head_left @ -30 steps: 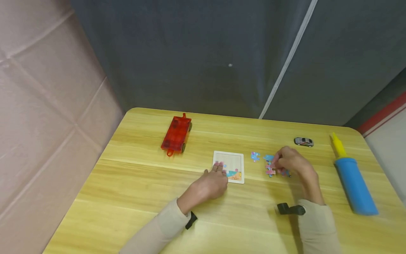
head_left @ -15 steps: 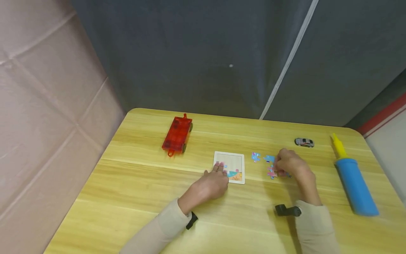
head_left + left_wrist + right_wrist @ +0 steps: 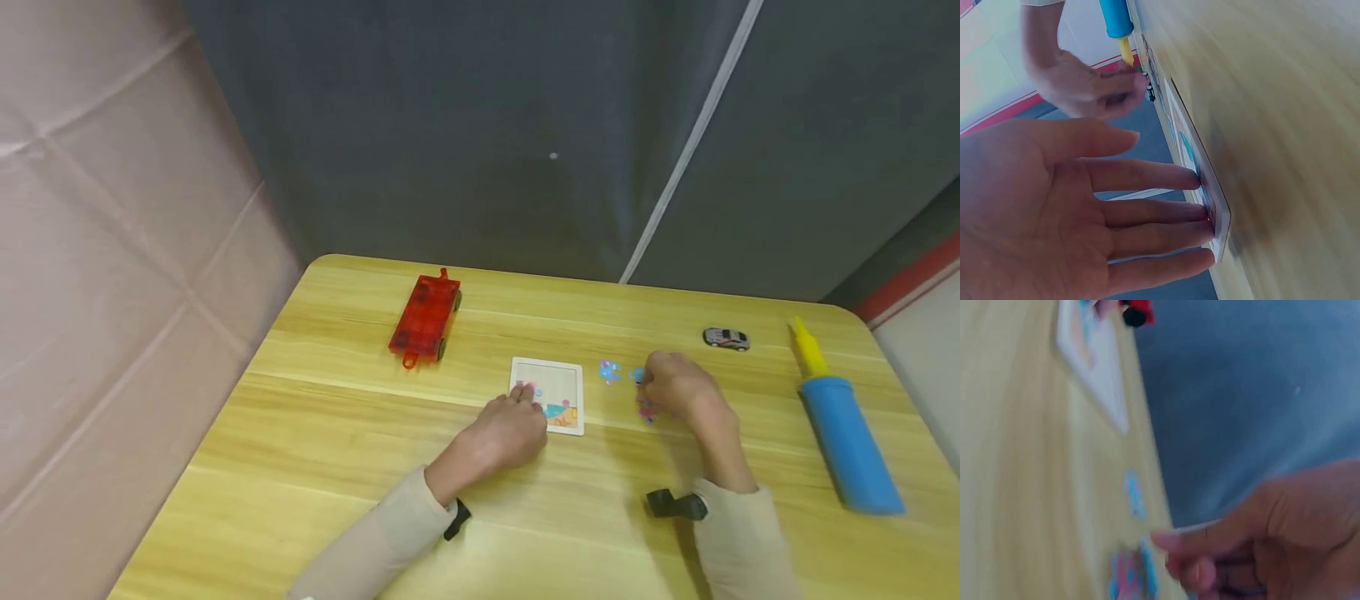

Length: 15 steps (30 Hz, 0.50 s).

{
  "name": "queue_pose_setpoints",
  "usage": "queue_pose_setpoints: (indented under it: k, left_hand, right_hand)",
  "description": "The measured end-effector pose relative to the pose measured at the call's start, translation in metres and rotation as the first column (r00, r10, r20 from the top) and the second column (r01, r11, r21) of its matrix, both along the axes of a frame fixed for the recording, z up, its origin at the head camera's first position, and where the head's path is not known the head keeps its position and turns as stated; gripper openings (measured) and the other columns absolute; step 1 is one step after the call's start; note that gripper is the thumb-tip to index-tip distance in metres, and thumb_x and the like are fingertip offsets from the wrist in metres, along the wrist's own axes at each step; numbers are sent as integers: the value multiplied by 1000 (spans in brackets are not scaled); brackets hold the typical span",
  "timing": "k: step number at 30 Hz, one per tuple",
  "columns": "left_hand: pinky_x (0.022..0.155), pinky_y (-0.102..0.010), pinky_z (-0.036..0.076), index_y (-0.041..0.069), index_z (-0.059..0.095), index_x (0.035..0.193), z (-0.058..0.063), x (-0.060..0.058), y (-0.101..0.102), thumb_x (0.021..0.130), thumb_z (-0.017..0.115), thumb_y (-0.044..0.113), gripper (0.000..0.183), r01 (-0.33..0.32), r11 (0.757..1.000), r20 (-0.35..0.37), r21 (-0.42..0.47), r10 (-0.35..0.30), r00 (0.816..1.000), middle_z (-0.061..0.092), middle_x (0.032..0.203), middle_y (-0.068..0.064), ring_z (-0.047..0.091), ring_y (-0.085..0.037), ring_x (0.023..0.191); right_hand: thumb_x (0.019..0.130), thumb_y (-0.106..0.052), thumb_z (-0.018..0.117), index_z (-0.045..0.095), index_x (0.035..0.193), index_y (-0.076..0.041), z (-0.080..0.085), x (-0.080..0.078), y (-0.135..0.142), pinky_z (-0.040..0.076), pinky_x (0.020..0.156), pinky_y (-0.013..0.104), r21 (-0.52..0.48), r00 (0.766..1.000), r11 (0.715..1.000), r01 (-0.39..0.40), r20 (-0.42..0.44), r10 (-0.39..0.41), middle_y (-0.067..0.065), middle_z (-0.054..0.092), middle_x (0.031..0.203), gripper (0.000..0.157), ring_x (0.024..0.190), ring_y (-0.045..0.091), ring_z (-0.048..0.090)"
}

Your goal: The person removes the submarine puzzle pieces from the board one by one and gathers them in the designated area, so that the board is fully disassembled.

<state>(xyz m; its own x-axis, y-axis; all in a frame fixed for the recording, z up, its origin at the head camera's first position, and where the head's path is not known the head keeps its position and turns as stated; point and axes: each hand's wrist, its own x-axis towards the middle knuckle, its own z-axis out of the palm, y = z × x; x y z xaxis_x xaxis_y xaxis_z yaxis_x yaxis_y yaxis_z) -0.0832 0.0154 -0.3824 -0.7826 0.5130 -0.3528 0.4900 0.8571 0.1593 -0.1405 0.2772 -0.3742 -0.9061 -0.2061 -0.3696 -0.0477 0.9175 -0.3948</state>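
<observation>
My left hand rests its straight fingertips on the lower left of a white-framed puzzle board. Teal, orange and pink pieces show along the board's lower part; the fingers cover some. In the left wrist view, the left palm faces the camera with the fingers spread on the board. To the board's right, my right hand, fingers curled, pinches at a blue and pink puzzle piece, which looks tilted. The hand hides most of that cluster, and the right wrist view is blurred. One blue piece lies apart.
A red transparent toy wagon stands on the table at the back left. A small silver toy car is behind the right hand. At the far right lies a blue hand pump with a yellow nozzle. A dark curtain hangs behind.
My right hand has shifted slightly left and lower over the cluster, covering more of the pink and blue pieces. The left hand stays on the board. The head view has shifted a little.
</observation>
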Motion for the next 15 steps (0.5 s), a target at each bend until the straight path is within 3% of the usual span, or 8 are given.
queue_pose_setpoints:
  k: [4,8,12,15]
  left_hand:
    - [123,-46,49,-7,57,155,0,-1,-1,117,44,21,48,45,998,-29,-36,-46,999,45,168,-28,46,-37,159]
    - [121,-45,50,-8,55,156,7,-7,-9,117,47,21,49,49,999,-24,9,-49,999,46,168,-29,47,-38,158]
    - [128,-51,42,-8,46,162,4,-24,-23,116,52,22,55,-46,995,15,91,45,999,36,175,-26,36,-37,164]
    - [133,-59,30,-6,36,168,-13,-39,-29,114,58,25,66,-116,983,37,144,112,993,25,181,-22,23,-36,169]
  right_hand:
    - [103,-2,70,70,92,-1,0,0,-27,48,68,33,-84,981,982,-166,-114,156,7,66,86,11,77,19,54]
    - [105,0,67,73,99,0,-14,-2,-65,50,68,30,-179,963,957,-226,-188,193,7,70,87,9,74,16,56]
    - [106,-3,69,74,107,2,-30,-2,-96,52,71,31,-216,965,953,-213,-202,170,9,68,93,7,77,18,58]
    - [105,-11,75,74,112,1,-39,1,-110,55,73,36,-172,964,967,-190,-220,150,10,65,100,13,82,21,58]
